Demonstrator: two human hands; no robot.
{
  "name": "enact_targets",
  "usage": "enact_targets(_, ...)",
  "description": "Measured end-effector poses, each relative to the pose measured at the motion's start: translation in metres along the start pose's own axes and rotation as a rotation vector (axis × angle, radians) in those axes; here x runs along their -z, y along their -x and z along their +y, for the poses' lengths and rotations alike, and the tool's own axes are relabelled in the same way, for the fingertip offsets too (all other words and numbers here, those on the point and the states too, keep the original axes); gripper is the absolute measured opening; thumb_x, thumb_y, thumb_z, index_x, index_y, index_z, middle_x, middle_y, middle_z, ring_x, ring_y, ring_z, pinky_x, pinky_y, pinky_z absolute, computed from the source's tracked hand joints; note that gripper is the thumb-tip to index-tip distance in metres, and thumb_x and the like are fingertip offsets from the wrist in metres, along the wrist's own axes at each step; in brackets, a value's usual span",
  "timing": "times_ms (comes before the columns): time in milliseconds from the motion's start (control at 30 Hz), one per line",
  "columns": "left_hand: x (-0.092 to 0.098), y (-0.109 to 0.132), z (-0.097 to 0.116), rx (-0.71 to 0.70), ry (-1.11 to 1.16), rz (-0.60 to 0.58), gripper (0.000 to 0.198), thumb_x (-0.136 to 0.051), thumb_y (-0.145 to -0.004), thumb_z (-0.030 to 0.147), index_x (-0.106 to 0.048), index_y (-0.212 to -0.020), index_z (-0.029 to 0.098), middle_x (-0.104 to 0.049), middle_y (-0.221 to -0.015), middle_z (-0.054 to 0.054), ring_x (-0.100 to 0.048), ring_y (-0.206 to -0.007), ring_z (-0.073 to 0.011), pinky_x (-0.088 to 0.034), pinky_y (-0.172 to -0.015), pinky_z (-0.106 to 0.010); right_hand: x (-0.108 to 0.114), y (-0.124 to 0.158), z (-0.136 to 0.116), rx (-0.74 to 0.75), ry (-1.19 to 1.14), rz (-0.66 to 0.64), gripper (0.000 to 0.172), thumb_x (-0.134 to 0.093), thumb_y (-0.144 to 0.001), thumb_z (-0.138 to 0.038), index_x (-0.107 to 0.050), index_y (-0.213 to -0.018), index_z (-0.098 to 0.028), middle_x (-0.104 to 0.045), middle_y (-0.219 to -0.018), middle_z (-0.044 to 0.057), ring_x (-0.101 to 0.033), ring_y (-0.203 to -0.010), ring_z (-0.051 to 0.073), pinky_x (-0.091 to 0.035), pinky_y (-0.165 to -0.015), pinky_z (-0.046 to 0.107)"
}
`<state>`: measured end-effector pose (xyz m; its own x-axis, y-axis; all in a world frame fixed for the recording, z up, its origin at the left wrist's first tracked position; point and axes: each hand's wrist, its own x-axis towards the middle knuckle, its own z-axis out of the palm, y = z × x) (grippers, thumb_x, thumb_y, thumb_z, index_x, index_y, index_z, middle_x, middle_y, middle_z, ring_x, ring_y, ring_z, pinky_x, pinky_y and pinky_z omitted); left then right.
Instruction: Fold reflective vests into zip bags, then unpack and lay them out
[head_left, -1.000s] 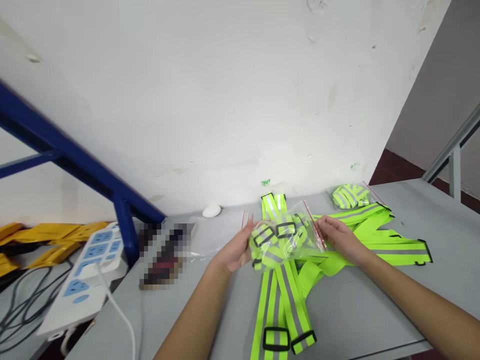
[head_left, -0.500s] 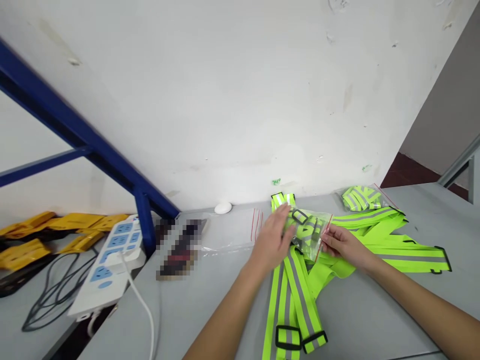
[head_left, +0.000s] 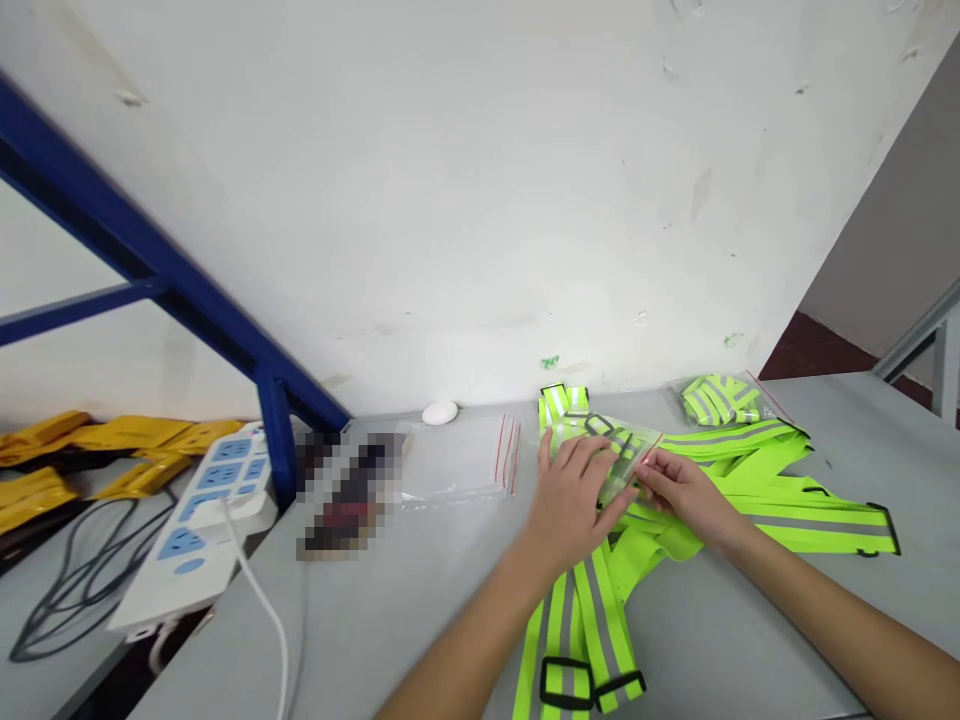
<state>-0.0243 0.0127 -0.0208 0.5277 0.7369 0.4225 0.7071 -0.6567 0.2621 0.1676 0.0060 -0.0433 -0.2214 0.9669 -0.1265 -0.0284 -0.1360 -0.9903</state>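
Clear plastic bag with a red-striped mouth (head_left: 628,452) lies under the left hand (head_left: 571,492), its mouth pointing rightward, nearer the right hand (head_left: 684,490). The left spreads across it, fingers slightly parted; the right appears to pinch the red edge, fingertips partly hidden. Beneath lie neon-yellow reflective straps (head_left: 602,600) with black buckles (head_left: 568,662).

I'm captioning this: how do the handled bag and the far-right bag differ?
The right hand pinches the handled bag; the far-right bag lies untouched. The left hand partly covers the handled bag; no hand hides the far-right bag. Both are clear and hold bright straps.
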Motion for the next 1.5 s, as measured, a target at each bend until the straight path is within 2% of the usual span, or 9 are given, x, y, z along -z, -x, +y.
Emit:
enact_targets(100, -0.004, -0.001, 0.009, -0.005, 0.029, 0.040, 0.019, -0.049, -0.093, 0.037, -0.058, -0.097, 0.021, -0.064, -0.109, -0.005, -0.056, -0.105, -0.0223, -0.019, -0.111, -0.053, -0.006, -0.001, 0.000, -0.016, 0.009, 0.000, 0.037, -0.063, -0.081, -0.055, -0.054, -0.076, -0.019, -0.046, -0.056, -0.007, -0.041, -0.048, 0.009, -0.029, -0.048, 0.025)
enact_targets(300, -0.007, -0.001, 0.009, 0.070, 0.105, 0.052, 0.009, -0.049, -0.092, 0.025, -0.055, -0.087, 0.021, -0.063, -0.101, -0.003, -0.054, -0.098, -0.0210, -0.033, -0.096, -0.044, -0.015, -0.001, -0.002, -0.020, 0.035, 0.042, 0.040, -0.061, -0.080, -0.058, -0.054, -0.076, -0.019, -0.041, -0.053, -0.008, -0.037, -0.044, 0.009, -0.028, -0.045, 0.025)
enact_targets(467, -0.006, -0.001, 0.016, 0.182, 0.209, 0.040, 0.011, -0.048, -0.089, 0.016, -0.053, -0.081, 0.021, -0.063, -0.099, -0.001, -0.053, -0.097, -0.0208, -0.033, -0.084, -0.040, -0.013, -0.002, 0.001, 0.026, 0.096, 0.065, 0.041, -0.060, -0.079, -0.060, -0.051, -0.076, -0.020, -0.039, -0.056, -0.008, -0.033, -0.050, 0.009, -0.026, -0.047, 0.025)
enact_targets(700, -0.004, -0.004, 0.018, 0.304, 0.303, -0.003, 0.016, -0.045, -0.092, 0.022, -0.051, -0.077, 0.021, -0.061, -0.083, 0.000, -0.055, -0.081, -0.0189, -0.036, -0.075, -0.036, -0.009, 0.000, 0.003, 0.088, 0.135, 0.037, 0.036, -0.058, -0.083, -0.056, -0.050, -0.077, -0.021, -0.038, -0.060, -0.007, -0.032, -0.053, 0.010, -0.027, -0.049, 0.026)
enact_targets(933, -0.011, -0.004, 0.019, 0.360, 0.271, 0.085, 0.021, -0.040, -0.093, 0.026, -0.045, -0.074, 0.022, -0.056, -0.078, -0.002, -0.053, -0.070, -0.0186, -0.038, -0.062, -0.032, -0.015, 0.002, -0.003, 0.038, 0.106, 0.067, 0.031, -0.058, -0.084, -0.048, -0.046, -0.073, -0.022, -0.038, -0.054, -0.009, -0.032, -0.048, 0.009, -0.025, -0.046, 0.025)
enact_targets(1100, -0.016, -0.004, 0.019, 0.314, 0.147, 0.078, 0.020, -0.040, -0.093, 0.022, -0.043, -0.074, 0.023, -0.057, -0.077, -0.002, -0.053, -0.069, -0.0192, -0.039, -0.063, -0.033, -0.018, -0.003, -0.001, 0.013, 0.139, 0.146, 0.028, -0.060, -0.081, -0.039, -0.043, -0.067, -0.022, -0.037, -0.050, -0.009, -0.032, -0.044, 0.008, -0.023, -0.044, 0.024)
enact_targets(1267, -0.017, -0.004, 0.017, 0.241, 0.070, 0.116, 0.018, -0.038, -0.094, 0.020, -0.043, -0.077, 0.022, -0.057, -0.076, -0.002, -0.053, -0.066, -0.0187, -0.040, -0.064, -0.033, -0.021, -0.004, 0.000, -0.052, 0.067, 0.177, 0.025, -0.056, -0.080, -0.035, -0.041, -0.065, -0.023, -0.033, -0.045, -0.010, -0.030, -0.041, 0.008, -0.022, -0.043, 0.024)
enact_targets(1367, -0.014, -0.006, 0.012, 0.209, 0.075, 0.020, 0.017, -0.036, -0.095, 0.020, -0.044, -0.080, 0.022, -0.057, -0.078, -0.002, -0.053, -0.064, -0.0177, -0.038, -0.059, -0.031, -0.021, -0.002, 0.000, -0.031, 0.099, 0.198, 0.026, -0.056, -0.082, -0.036, -0.041, -0.065, -0.023, -0.034, -0.046, -0.010, -0.032, -0.042, 0.009, -0.025, -0.044, 0.025)
enact_targets(1500, -0.009, -0.008, 0.005, 0.109, 0.026, -0.132, 0.014, -0.044, -0.094, 0.022, -0.046, -0.080, 0.022, -0.058, -0.080, -0.002, -0.054, -0.071, -0.0192, -0.037, -0.058, -0.030, -0.020, -0.001, 0.001, 0.088, 0.133, 0.138, 0.026, -0.053, -0.087, -0.041, -0.043, -0.070, -0.023, -0.040, -0.052, -0.008, -0.036, -0.048, 0.011, -0.029, -0.049, 0.026)
